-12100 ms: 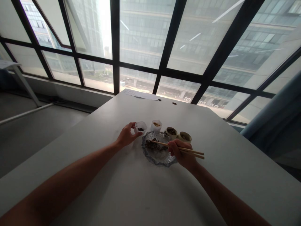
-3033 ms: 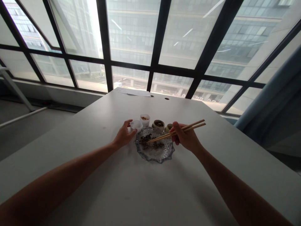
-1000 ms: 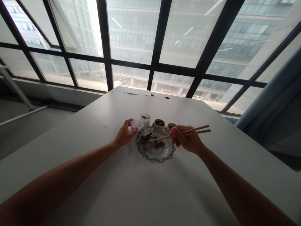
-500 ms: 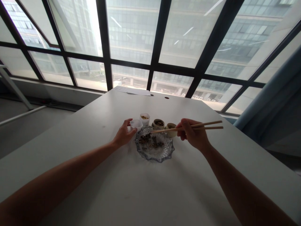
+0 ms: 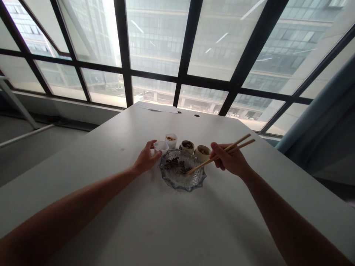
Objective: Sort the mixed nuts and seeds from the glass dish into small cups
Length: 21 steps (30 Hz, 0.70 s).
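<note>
A scalloped glass plate with dark bits of food sits on the white table. My right hand is closed round wooden chopsticks, whose tips point down into the plate's right half. My left hand curls round a small white square cup at the plate's upper left. Behind the plate stand another white square cup with yellowish bits and two round beige cups, one holding dark food and one beside my right hand.
A sheet of paper lies at the table's far edge, near two small dark holes. Beyond is a large window with black frames. A blue curtain hangs at the right. A white table leg shows at the far left.
My right hand has tilted the chopsticks: half a second ago their tips were up over the round cups, now they are down in the plate. My left hand has stayed on the white cup.
</note>
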Available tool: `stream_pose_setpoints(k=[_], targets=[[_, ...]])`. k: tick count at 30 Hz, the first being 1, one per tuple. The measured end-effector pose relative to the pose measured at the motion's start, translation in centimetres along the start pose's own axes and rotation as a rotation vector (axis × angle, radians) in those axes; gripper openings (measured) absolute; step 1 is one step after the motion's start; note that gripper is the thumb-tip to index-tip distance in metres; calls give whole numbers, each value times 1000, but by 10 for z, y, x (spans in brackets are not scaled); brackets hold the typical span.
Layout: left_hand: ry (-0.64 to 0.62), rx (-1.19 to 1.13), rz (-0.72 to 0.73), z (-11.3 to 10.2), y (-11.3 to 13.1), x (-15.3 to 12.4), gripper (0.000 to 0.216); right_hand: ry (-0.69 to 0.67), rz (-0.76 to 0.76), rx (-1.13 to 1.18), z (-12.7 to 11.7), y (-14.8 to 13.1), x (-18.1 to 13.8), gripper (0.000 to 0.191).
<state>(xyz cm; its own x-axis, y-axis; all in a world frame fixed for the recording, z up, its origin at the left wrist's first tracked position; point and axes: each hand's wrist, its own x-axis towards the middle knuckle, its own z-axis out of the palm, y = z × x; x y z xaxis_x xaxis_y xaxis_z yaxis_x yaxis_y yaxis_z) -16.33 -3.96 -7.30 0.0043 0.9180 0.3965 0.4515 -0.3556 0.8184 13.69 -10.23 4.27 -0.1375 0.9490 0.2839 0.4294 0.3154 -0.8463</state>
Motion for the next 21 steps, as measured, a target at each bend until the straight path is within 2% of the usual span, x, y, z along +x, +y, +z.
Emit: stream_pose_setpoints(k=[3,7,14,21], targets=[[3,2,0,0,1,0,59,-71,19,-26,1,0,-1,68],[0,15,-13,-1,2,-1,60,-77,-50,-2,16,10,0,61],[-1,4,-13,0,0,0,61,79,-134,13,21,16,1,55],[1,4,-15,0,-2,0,61,-6,-208,-78,27,13,-3,47]])
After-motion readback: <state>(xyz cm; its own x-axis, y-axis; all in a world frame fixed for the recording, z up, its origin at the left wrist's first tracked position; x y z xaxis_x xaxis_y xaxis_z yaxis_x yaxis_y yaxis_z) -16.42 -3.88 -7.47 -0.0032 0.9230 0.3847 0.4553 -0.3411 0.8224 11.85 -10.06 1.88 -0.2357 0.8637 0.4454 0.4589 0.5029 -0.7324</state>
